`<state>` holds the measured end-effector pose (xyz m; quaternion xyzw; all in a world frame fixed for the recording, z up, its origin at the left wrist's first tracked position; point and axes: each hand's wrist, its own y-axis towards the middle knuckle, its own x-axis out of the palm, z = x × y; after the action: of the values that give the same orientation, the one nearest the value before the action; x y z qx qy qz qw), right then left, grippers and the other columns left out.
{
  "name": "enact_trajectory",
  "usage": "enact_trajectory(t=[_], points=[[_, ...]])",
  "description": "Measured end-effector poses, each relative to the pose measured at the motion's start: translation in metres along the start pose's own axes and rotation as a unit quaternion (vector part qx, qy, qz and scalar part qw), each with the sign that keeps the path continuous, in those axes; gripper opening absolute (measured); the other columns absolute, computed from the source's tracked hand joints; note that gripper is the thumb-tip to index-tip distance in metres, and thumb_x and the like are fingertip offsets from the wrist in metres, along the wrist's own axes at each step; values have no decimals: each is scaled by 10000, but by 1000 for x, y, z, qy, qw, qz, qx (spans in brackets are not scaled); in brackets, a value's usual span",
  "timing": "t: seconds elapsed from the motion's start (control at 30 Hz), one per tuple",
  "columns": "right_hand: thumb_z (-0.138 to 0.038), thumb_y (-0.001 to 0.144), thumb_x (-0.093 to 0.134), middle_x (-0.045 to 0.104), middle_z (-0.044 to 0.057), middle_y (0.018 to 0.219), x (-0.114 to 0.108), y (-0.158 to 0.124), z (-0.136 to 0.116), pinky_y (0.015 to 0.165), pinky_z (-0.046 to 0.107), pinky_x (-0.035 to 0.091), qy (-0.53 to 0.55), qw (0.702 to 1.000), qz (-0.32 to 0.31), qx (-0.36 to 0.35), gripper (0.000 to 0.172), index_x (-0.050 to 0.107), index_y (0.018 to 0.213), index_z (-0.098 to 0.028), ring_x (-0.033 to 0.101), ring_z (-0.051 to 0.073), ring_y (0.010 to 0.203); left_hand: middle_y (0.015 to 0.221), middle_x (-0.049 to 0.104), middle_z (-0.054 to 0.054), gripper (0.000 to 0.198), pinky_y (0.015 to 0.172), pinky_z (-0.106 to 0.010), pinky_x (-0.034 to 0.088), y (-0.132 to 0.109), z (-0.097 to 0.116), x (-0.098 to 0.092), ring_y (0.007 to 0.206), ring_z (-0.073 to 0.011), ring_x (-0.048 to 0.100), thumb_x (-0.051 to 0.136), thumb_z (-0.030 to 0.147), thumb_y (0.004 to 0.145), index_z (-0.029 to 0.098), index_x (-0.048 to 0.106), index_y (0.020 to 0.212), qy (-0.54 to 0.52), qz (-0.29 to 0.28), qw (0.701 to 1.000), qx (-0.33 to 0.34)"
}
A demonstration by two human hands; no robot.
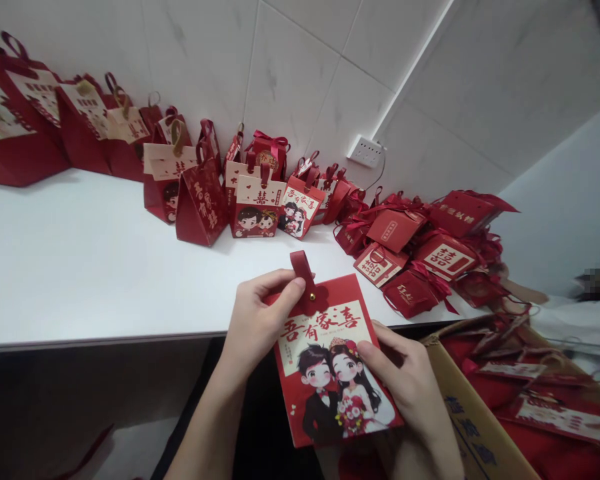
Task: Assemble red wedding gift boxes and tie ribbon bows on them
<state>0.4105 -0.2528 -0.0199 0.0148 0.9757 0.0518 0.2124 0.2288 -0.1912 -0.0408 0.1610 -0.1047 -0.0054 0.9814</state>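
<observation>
A flat red gift bag (330, 373) printed with a cartoon couple and a cream band of red characters is held between both hands at the front edge of the white table (80, 267). My left hand (260, 320) grips its upper left corner, thumb pressed on the red snap tab (305, 280) at the top. My right hand (410, 380) holds the right edge, thumb lying on the printed front.
Several assembled red gift bags (253, 207) stand in a row along the tiled wall. A heap of flat red bags (420, 253) lies at the right. A cardboard box (470, 427) with more flat bags sits at lower right. A wall socket (365, 151) is above. Another person is partly visible at far right.
</observation>
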Motion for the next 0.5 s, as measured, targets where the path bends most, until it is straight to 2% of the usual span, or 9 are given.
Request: enact_trajectory(t=[0.23, 0.37, 0.5], points=[[-449, 750, 651, 717, 85, 975, -1, 0, 0, 712, 276, 536, 9, 1000, 2, 6, 362, 722, 960, -163, 658, 234, 838, 678, 680, 7, 200, 587, -209, 485, -1, 1, 2, 638, -127, 619, 612, 324, 794, 172, 661, 674, -7, 2, 1000, -7], [-446, 747, 653, 714, 88, 981, -4, 0, 1, 721, 288, 533, 41, 998, -35, 27, 389, 714, 997, -155, 660, 241, 839, 736, 695, -26, 214, 582, -231, 504, 2, -1, -4, 652, -154, 637, 653, 374, 756, 162, 675, 734, -54, -61, 995, -65], [-425, 754, 656, 723, 73, 916, -8, -2, 10, 718, 287, 528, 100, 990, -81, 65, 333, 723, 955, -168, 667, 219, 798, 816, 708, -55, 260, 586, -254, 525, 3, -5, -14, 690, -189, 663, 660, 405, 737, 178, 693, 858, -103, -103, 983, -113]])
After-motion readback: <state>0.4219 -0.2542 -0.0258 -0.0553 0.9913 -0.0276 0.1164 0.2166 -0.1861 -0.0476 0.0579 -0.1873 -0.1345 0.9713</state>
